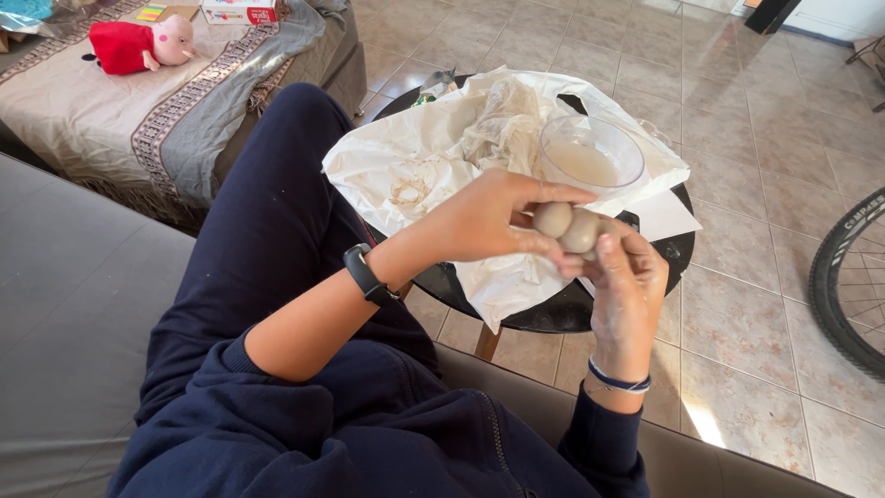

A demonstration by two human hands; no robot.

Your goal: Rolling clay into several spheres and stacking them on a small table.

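Head view. Two beige clay lumps (pixel 567 228), pressed side by side and touching, are held between both hands above the near edge of a round black table (pixel 553 314). The left hand (pixel 484 221) is closed over the lumps from above, its fingers curled along their top; a black band (pixel 369 275) is worn on its wrist. The right hand (pixel 630 277) grips them from below, thumb raised against the right lump; a blue cord (pixel 618 380) is seen round its wrist.

Just beyond the hands, one clear glass bowl (pixel 592 153) stands upright, holding a shallow layer of cloudy pale liquid. It rests on crumpled white paper (pixel 415 157) that covers most of the table; a stained, wadded piece (pixel 502 124) lies left of the bowl.

Far to the left of the hands, on a cloth-covered bed (pixel 111 120), one red and pink plush toy (pixel 138 46) lies on its side. Behind it, a flat white box with red print (pixel 238 11) is partly cut by the frame edge. Part of one bicycle tyre (pixel 843 286) is visible right of the hands.
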